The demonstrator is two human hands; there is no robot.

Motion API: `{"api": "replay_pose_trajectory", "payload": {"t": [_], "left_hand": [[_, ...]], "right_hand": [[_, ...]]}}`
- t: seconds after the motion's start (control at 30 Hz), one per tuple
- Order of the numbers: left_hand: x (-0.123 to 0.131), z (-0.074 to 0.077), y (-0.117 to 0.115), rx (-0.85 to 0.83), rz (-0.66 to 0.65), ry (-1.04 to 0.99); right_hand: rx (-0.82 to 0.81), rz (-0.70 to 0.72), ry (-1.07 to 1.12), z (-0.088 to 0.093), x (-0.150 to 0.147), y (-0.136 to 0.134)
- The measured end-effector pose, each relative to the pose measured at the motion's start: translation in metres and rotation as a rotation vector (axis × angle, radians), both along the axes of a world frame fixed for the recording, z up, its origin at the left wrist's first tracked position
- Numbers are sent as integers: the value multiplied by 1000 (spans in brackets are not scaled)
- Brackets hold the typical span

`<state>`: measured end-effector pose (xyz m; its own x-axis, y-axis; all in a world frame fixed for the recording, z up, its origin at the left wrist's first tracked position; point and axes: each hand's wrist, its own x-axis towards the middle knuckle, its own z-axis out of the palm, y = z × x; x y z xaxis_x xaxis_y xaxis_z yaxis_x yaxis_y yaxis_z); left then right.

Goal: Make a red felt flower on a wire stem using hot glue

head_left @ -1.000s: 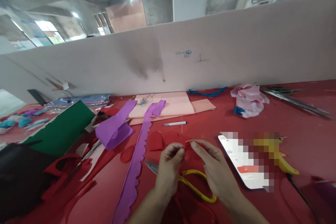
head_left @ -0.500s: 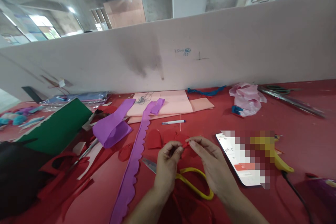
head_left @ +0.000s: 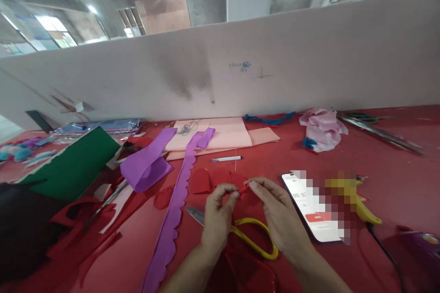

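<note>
My left hand (head_left: 220,213) and my right hand (head_left: 275,206) pinch a small red fabric piece (head_left: 244,188) between their fingertips, close together above the table. Under my wrists lie scissors with yellow handles (head_left: 273,245), their blades pointing left and partly covered by my left hand. Just beyond my fingers, cut red fabric pieces with rounded tops (head_left: 201,181) rest on the red table. Running along the left of my left hand is a purple scalloped strip (head_left: 172,224). A white pen (head_left: 227,159) lies behind the red pieces.
On the right are a lit phone (head_left: 305,210) and a yellow corded tool (head_left: 364,208), both partly pixelated. Pink sheets (head_left: 227,132) lie at the back before a pale partition (head_left: 137,78). At left are a purple band (head_left: 147,165), a green board (head_left: 75,162) and red scraps.
Both hands keep their pinch on the red fabric piece and have barely moved. The view has shifted very slightly.
</note>
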<state>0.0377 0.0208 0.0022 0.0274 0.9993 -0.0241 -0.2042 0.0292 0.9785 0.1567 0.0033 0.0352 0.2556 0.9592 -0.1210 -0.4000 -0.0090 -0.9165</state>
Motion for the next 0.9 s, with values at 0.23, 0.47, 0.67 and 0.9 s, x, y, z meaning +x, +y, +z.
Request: {"api": "replay_pose_trajectory", "payload": {"t": [0.23, 0.47, 0.67, 0.9], "left_hand": [[6, -1, 2, -169, -42, -410], [4, -2, 5, -295, -73, -574], [2, 1, 6, -409, -95, -613], [-1, -2, 7, -414, -107, -569]], "right_hand": [[8, 70, 47, 2, 1, -2], [1, 63, 79, -4, -3, 1], [-23, 8, -1, -14, 0, 8], [-33, -16, -70, -18, 0, 11]]}}
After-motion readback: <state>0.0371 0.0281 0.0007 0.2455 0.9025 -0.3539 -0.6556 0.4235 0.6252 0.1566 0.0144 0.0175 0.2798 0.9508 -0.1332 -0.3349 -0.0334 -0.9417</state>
